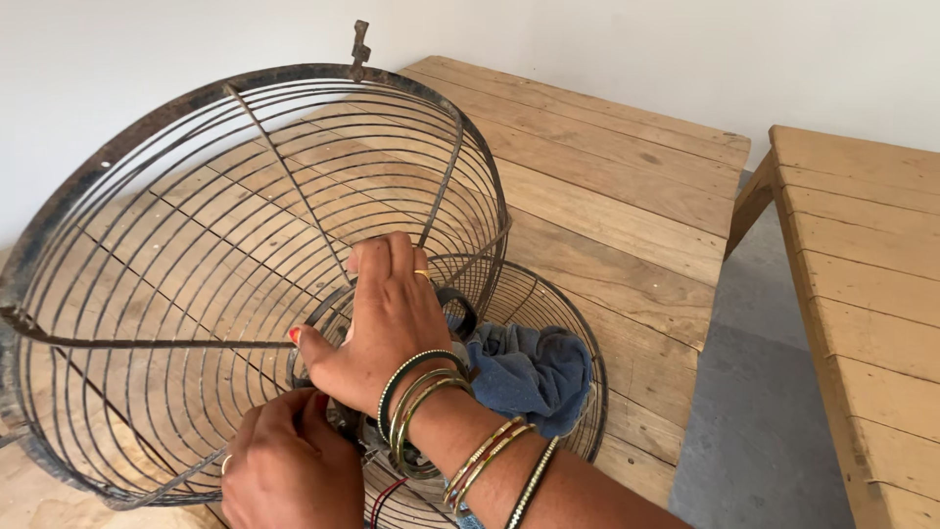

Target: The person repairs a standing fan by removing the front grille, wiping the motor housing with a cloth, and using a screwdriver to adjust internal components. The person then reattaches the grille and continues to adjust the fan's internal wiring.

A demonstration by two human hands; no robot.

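Head view: right hand (pixel 387 328) grips the fan guard (pixel 196 255) hub; left hand (pixel 284 460) pinches just below it.

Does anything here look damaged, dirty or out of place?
Yes. The round wire fan guard looks rusty and grimy, tipped on its rim on the wooden plank table. A crumpled blue cloth lies bunched inside a second wire guard. Both hands are at the hub.

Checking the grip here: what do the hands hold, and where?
Both hands, right and left, grip the fan guard at its centre hub ring, not the rim.
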